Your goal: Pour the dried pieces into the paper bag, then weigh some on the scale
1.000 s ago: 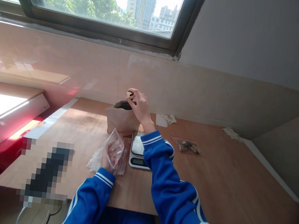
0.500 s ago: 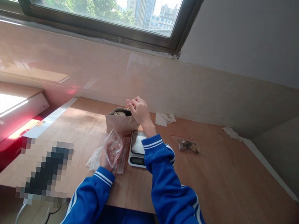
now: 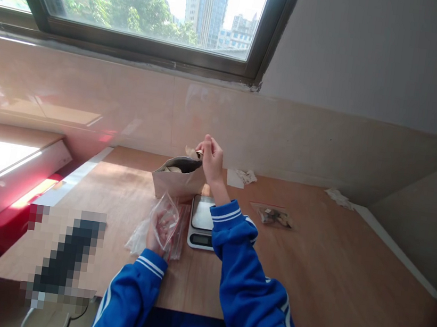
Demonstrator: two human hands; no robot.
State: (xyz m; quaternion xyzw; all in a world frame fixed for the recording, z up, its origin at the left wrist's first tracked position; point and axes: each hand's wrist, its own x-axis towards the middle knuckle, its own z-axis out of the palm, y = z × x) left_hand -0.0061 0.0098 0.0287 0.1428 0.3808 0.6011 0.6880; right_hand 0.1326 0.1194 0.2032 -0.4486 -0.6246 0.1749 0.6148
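My left hand (image 3: 153,236) is closed around a clear zip bag (image 3: 169,212) whose mouth gapes upward; some fingers show through the plastic. More flat clear bags (image 3: 180,233) lie beneath and beside it. Raised over a beige paper pouch (image 3: 177,185), my right hand (image 3: 212,161) pinches a small pale piece with a dark edge (image 3: 194,153); its exact kind is unclear. The pouch stands open at the top, with pale pieces (image 3: 172,169) inside. Below my right forearm sits a white kitchen scale (image 3: 200,240), partly covered by the sleeve.
A filled clear bag (image 3: 275,216) of dark and tan pieces lies right of the scale. White crumpled paper (image 3: 245,177) is near the wall, with another scrap (image 3: 338,196) farther right. A pixelated dark object (image 3: 69,256) lies at the left, with cables (image 3: 68,320) below it.
My right hand has lifted slightly and shifted right from the pouch opening, and a pale piece now shows in its fingers. My left hand keeps its hold on the bag.
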